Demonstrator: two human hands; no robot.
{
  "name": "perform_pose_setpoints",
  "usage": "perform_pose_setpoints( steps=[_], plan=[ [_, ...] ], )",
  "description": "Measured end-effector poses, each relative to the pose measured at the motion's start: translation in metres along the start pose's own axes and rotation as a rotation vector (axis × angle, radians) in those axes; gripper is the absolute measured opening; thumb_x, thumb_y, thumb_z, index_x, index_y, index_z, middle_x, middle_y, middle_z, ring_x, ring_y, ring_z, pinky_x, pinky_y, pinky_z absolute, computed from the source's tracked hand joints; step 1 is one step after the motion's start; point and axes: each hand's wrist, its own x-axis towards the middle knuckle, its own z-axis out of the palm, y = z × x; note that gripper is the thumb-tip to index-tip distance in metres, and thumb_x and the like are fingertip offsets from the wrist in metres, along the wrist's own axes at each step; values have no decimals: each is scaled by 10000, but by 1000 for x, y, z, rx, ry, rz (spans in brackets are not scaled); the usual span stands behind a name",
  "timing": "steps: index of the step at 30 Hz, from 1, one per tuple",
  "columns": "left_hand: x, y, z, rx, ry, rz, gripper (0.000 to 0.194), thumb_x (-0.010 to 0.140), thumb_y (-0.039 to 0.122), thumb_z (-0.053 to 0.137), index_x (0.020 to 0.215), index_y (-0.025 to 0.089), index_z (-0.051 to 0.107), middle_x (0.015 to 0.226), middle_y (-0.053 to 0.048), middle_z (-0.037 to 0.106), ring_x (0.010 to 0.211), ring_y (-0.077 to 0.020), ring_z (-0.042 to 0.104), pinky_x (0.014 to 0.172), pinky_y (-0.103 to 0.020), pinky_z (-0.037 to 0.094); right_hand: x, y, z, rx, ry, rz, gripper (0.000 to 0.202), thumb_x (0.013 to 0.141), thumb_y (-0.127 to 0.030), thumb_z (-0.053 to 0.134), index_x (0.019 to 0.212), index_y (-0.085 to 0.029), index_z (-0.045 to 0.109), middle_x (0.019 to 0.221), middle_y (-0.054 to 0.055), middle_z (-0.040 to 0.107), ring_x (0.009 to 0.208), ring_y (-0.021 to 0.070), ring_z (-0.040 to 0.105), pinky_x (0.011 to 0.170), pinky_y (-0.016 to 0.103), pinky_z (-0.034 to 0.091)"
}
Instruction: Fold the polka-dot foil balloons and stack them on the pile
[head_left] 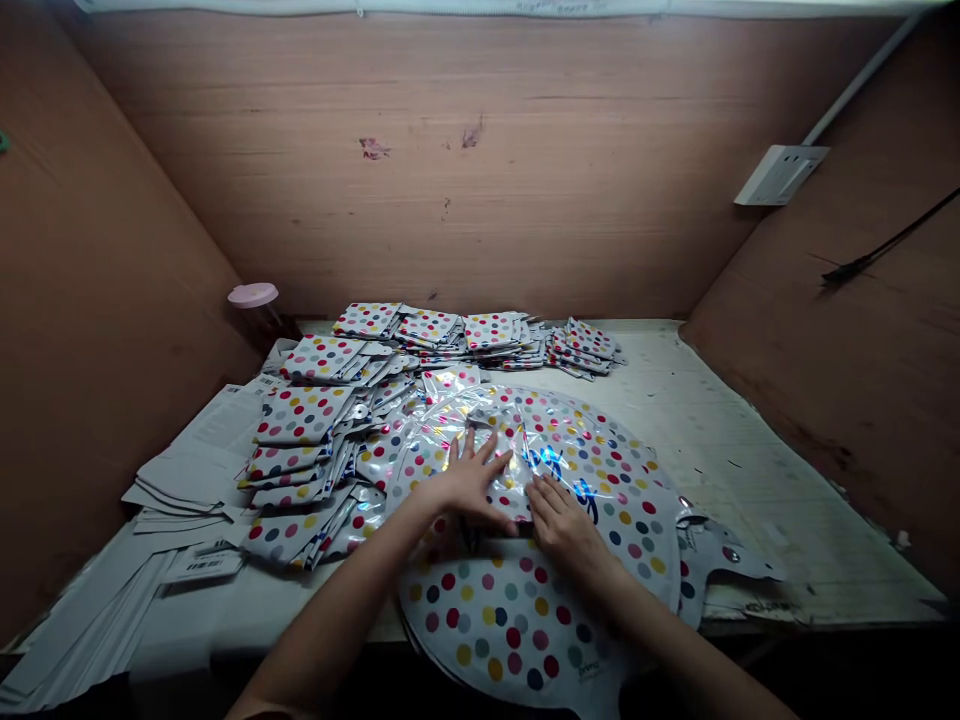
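A stack of flat, uninflated foil balloons [634,480] with coloured polka dots and blue lettering lies in front of me, its lower part hanging over the table edge. On top of it sits a folded foil balloon [511,492]. My left hand [474,482] presses on its left side, fingers spread. My right hand [562,520] rests flat at its right edge, fingers stretched out and close together. Whether the right fingertips pinch any foil cannot be made out.
Piles of folded dotted balloons [300,415] stand at the left, with more along the back [495,330]. Paper cards [199,450] spread at far left, near a pink-lidded container [253,296]. Wooden panels [525,200] enclose the table [757,470]. A socket [781,175] is mounted at upper right.
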Motion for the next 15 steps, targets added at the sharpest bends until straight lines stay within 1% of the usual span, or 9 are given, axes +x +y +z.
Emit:
perform_pose_setpoints(
  steps=[2,3,4,6,7,9,12,14,15],
  plan=[
    [-21,-7,0,-3,-17,148,1207,538,670,741,1513,272,150,1580,-119,34,1415,-456,-7,1074,-685,3,-9,3,-9,136,57,-29,304,833,-42,445,1041,-29,666,1171,195,652,1219,300,530,1030,464,461],
    [-32,-10,5,-6,14,220,1150,577,589,760,1509,266,169,1575,-120,104,1426,-417,81,1098,-656,23,-16,2,-17,220,50,-25,328,828,-50,439,1085,-33,642,1225,193,622,1273,292,479,1046,462,446],
    [-43,-12,13,-13,63,282,1034,643,493,750,1498,270,215,1559,-110,195,1424,-369,176,1124,-616,49,-23,0,-25,308,18,-26,367,818,-54,428,1137,-38,609,1273,189,592,1314,277,433,1058,448,436],
    [-61,-10,34,-40,190,349,690,796,283,630,1434,283,367,1475,-70,407,1371,-261,356,1158,-520,125,-39,-6,-40,470,-98,-22,466,795,-49,411,1245,-55,528,1336,176,546,1350,236,387,1062,392,433],
    [-68,-8,44,-60,259,351,549,843,196,547,1377,285,453,1410,-50,497,1330,-220,423,1158,-480,170,-46,-8,-45,539,-166,-17,504,790,-62,422,1290,-66,487,1357,173,528,1354,225,381,1055,369,435],
    [-77,0,60,-107,381,318,424,881,106,433,1243,269,582,1287,-33,611,1257,-184,508,1135,-440,241,-55,-11,-49,656,-275,-1,521,799,-130,484,1318,-99,451,1384,175,500,1358,234,373,1050,369,429],
    [-80,14,67,-204,472,249,357,864,119,462,1147,255,633,1190,-41,665,1151,-200,584,1092,-448,294,-50,-5,-42,819,-293,52,417,825,-271,553,1224,-157,513,1317,173,561,1295,273,457,1021,412,430],
    [-77,21,65,-290,494,150,311,851,155,492,1106,248,643,1095,-48,693,1028,-207,627,1021,-436,363,-35,5,-35,916,-292,193,298,862,-333,516,1121,-191,557,1141,135,662,1076,247,620,891,367,501],
    [-74,24,63,-341,509,64,274,858,184,495,1080,238,647,1033,-52,702,968,-210,634,965,-417,403,-24,11,-32,943,-295,292,260,881,-361,483,1066,-200,568,1036,109,689,938,225,661,804,337,522]
  ],
)
